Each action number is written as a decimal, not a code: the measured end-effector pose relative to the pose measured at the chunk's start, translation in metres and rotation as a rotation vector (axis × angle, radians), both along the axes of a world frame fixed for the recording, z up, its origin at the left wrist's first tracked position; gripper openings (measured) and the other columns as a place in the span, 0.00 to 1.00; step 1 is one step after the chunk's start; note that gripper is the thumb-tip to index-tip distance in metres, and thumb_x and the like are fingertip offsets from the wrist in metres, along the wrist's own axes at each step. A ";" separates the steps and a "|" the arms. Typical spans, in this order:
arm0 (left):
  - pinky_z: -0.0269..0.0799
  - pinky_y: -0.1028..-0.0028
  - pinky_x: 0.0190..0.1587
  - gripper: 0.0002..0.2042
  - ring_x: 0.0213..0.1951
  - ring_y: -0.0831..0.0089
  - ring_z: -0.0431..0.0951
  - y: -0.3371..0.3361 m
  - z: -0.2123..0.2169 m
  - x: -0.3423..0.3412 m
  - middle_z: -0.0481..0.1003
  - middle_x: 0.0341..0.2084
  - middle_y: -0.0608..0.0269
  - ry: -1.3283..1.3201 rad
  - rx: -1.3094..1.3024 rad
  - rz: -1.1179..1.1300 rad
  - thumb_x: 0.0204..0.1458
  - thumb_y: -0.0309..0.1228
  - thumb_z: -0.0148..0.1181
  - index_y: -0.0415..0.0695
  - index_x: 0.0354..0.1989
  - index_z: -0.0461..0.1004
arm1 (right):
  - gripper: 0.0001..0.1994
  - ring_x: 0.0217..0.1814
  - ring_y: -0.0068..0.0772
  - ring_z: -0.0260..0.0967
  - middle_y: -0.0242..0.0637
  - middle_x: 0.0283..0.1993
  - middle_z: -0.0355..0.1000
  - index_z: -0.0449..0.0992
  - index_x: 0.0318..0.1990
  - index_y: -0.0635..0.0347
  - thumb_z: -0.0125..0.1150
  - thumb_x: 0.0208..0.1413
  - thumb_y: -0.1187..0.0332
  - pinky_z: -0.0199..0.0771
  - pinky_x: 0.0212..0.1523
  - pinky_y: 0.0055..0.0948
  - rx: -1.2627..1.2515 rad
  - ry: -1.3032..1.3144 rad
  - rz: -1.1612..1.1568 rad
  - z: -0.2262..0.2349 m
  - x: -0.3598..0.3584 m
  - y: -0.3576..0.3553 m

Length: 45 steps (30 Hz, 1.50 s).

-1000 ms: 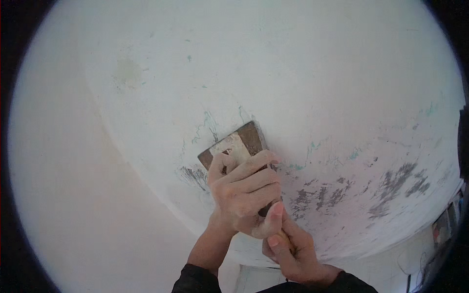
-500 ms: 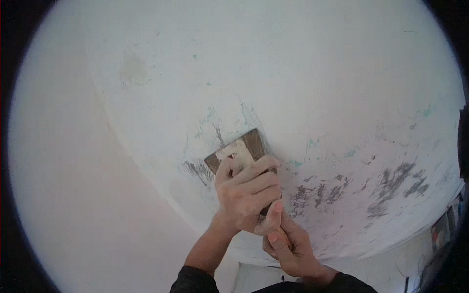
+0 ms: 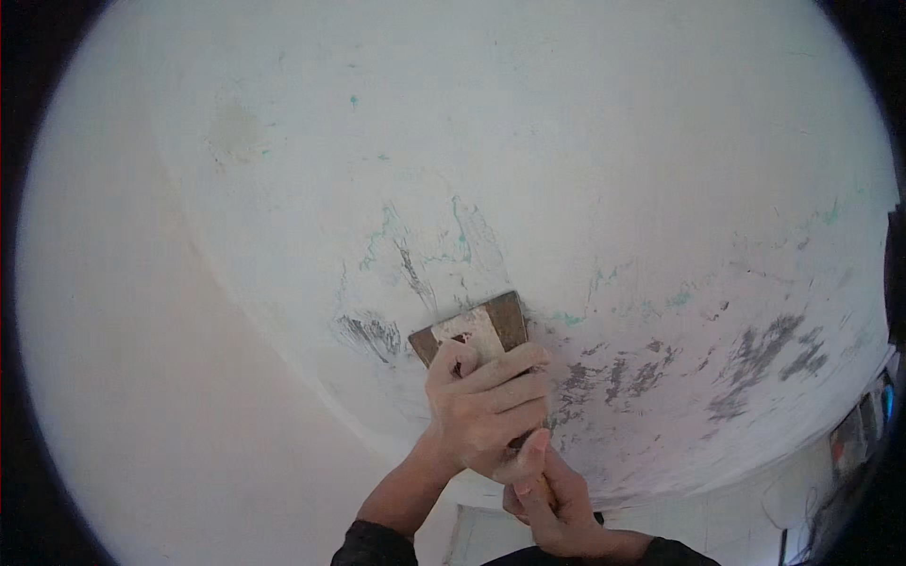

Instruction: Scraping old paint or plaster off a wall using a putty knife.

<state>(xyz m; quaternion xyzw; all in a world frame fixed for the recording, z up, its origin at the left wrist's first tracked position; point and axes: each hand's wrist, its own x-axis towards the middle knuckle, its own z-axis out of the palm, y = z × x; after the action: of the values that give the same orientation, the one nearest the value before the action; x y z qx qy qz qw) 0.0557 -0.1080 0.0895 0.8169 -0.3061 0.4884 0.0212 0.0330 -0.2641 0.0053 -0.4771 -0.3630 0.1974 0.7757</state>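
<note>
A wide scraper [image 3: 510, 323] with a brown, stained blade and a pale worn band lies with its front edge against a white painted surface [image 3: 642, 141]. My left hand [image 3: 486, 406], dusted white, is wrapped round the scraper just behind the blade, fingers curled over it. Lower down, my right hand [image 3: 557, 514] is closed round the end of the wooden handle, its thumb along the top. Most of the handle is hidden by my fingers. Beyond the blade run thin green and grey scrape marks [image 3: 406, 264].
Dark grey scraped patches [image 3: 760, 358] spread over the surface to the right. A curved corner line divides it from another pale surface [image 3: 189, 377] on the left. Blurred dark and coloured items [image 3: 854, 439] stand at the lower right edge.
Both hands and the scraper have moved down toward me and slightly right. More of the green and grey marks above the blade now shows.
</note>
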 end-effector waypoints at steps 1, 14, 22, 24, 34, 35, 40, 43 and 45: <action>0.51 0.66 0.34 0.09 0.40 0.76 0.82 0.001 0.002 0.000 0.74 0.21 0.74 -0.006 -0.072 -0.004 0.41 0.39 0.54 0.52 0.14 0.69 | 0.15 0.24 0.14 0.53 0.27 0.26 0.62 0.61 0.56 0.66 0.43 0.71 0.64 0.53 0.25 0.19 0.068 -0.003 -0.043 -0.001 -0.001 0.002; 0.50 0.67 0.32 0.12 0.39 0.77 0.82 0.017 0.003 0.003 0.73 0.20 0.75 0.014 0.009 -0.061 0.43 0.42 0.53 0.52 0.14 0.69 | 0.19 0.24 0.15 0.55 0.28 0.28 0.62 0.56 0.60 0.69 0.43 0.70 0.63 0.55 0.24 0.19 0.052 0.079 -0.047 -0.015 -0.009 0.032; 0.49 0.68 0.32 0.09 0.38 0.76 0.82 0.016 0.007 0.006 0.72 0.20 0.75 0.040 0.085 -0.072 0.37 0.41 0.52 0.52 0.14 0.70 | 0.28 0.24 0.14 0.56 0.29 0.29 0.62 0.46 0.70 0.71 0.41 0.71 0.63 0.56 0.24 0.19 0.025 0.004 -0.062 -0.012 -0.007 0.027; 0.49 0.68 0.32 0.09 0.38 0.76 0.82 0.014 0.005 0.006 0.72 0.20 0.75 0.025 0.004 -0.102 0.37 0.41 0.51 0.52 0.14 0.70 | 0.29 0.24 0.14 0.56 0.30 0.30 0.63 0.43 0.72 0.70 0.40 0.71 0.63 0.56 0.25 0.19 0.044 0.017 -0.050 -0.009 -0.007 0.023; 0.49 0.69 0.34 0.08 0.37 0.80 0.82 0.008 0.006 0.017 0.74 0.18 0.78 -0.119 -0.091 -0.049 0.40 0.37 0.53 0.55 0.12 0.68 | 0.32 0.32 0.17 0.61 0.34 0.38 0.68 0.42 0.74 0.71 0.47 0.69 0.67 0.65 0.33 0.19 0.019 -0.056 0.005 -0.009 0.015 0.012; 0.49 0.69 0.34 0.08 0.36 0.80 0.82 0.008 0.005 0.017 0.74 0.17 0.78 -0.113 -0.102 -0.004 0.40 0.36 0.53 0.56 0.12 0.67 | 0.32 0.32 0.17 0.61 0.34 0.38 0.68 0.42 0.74 0.71 0.47 0.69 0.67 0.65 0.33 0.19 0.037 -0.059 -0.017 -0.016 0.016 0.008; 0.61 0.69 0.44 0.08 0.47 0.77 0.82 -0.012 -0.026 -0.005 0.81 0.31 0.78 0.142 0.101 0.005 0.45 0.36 0.52 0.56 0.20 0.79 | 0.35 0.27 0.24 0.68 0.40 0.30 0.72 0.45 0.72 0.73 0.54 0.63 0.69 0.69 0.30 0.27 -0.100 -0.405 -0.416 -0.087 0.017 -0.019; 0.52 0.55 0.65 0.17 0.64 0.54 0.68 -0.006 -0.023 -0.006 0.78 0.51 0.59 -0.061 -0.268 0.090 0.51 0.42 0.52 0.51 0.43 0.82 | 0.29 0.23 0.32 0.71 0.42 0.28 0.74 0.54 0.68 0.77 0.53 0.62 0.71 0.72 0.29 0.34 -0.096 -0.382 -0.524 -0.135 0.007 -0.046; 0.42 0.45 0.69 0.27 0.70 0.41 0.54 0.013 -0.004 0.012 0.65 0.64 0.47 -0.342 -0.389 0.177 0.54 0.47 0.50 0.46 0.59 0.73 | 0.28 0.23 0.32 0.70 0.41 0.26 0.73 0.56 0.66 0.77 0.53 0.62 0.71 0.71 0.27 0.34 -0.151 -0.338 -0.608 -0.157 0.003 -0.055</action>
<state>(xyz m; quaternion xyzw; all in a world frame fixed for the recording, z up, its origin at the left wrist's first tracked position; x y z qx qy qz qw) 0.0674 -0.0951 0.0856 0.7266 -0.1333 0.6689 0.0830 0.0357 -0.3189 -0.1513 -0.6450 -0.3121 -0.0978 0.6906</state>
